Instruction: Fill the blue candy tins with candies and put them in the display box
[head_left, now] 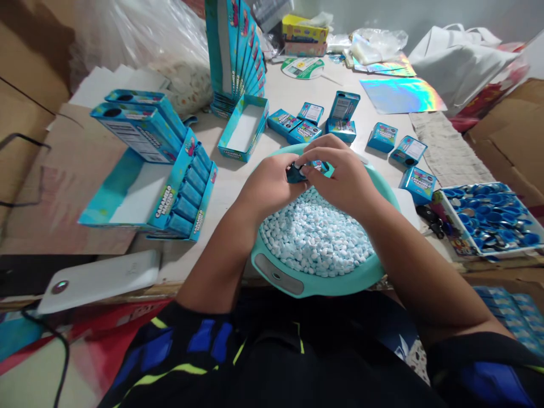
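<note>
Over the far side of a turquoise basin my two hands meet. My left hand is closed around a small dark blue piece; its exact kind is hard to make out. The fingertips of my right hand pinch at the same piece, where a bit of white shows. Part of a small printed blue box is visible beneath my right fingers; whether they grip it, I cannot tell. Many small pale blue and white candies fill the basin below my hands.
Several small blue boxes lie beyond the basin, others to the right. A white tray of blue metallic-looking pieces stands right. Left are a display carton, an open tray box and a white phone-like device.
</note>
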### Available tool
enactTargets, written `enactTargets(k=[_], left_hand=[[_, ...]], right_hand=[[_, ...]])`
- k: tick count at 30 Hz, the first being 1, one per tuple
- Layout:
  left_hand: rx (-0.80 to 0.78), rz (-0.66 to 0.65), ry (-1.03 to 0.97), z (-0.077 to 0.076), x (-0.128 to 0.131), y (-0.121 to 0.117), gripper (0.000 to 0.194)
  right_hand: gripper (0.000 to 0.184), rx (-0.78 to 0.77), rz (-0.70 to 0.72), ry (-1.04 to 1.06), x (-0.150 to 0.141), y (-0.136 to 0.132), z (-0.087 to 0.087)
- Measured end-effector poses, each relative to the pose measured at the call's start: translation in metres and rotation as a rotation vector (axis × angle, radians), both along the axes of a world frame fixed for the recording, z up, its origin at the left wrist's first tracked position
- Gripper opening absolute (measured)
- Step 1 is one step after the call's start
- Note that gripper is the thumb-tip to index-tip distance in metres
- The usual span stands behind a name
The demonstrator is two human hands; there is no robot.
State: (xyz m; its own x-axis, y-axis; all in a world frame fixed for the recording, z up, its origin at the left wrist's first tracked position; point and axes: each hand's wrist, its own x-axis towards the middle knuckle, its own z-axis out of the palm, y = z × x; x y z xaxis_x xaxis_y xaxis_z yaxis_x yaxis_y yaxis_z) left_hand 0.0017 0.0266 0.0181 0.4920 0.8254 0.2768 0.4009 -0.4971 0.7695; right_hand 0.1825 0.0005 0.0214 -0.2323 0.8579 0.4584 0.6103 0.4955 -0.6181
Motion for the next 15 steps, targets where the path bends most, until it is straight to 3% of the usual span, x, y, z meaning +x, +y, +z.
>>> enactTargets(k=[15], left_hand=[[-0.056, 0.039, -0.018, 0.0036, 0.0019, -0.0024, 0.031]], right_hand=[[0.016, -0.029, -0.077, 0.013, 0.0012, 0.0041, 0.0005]])
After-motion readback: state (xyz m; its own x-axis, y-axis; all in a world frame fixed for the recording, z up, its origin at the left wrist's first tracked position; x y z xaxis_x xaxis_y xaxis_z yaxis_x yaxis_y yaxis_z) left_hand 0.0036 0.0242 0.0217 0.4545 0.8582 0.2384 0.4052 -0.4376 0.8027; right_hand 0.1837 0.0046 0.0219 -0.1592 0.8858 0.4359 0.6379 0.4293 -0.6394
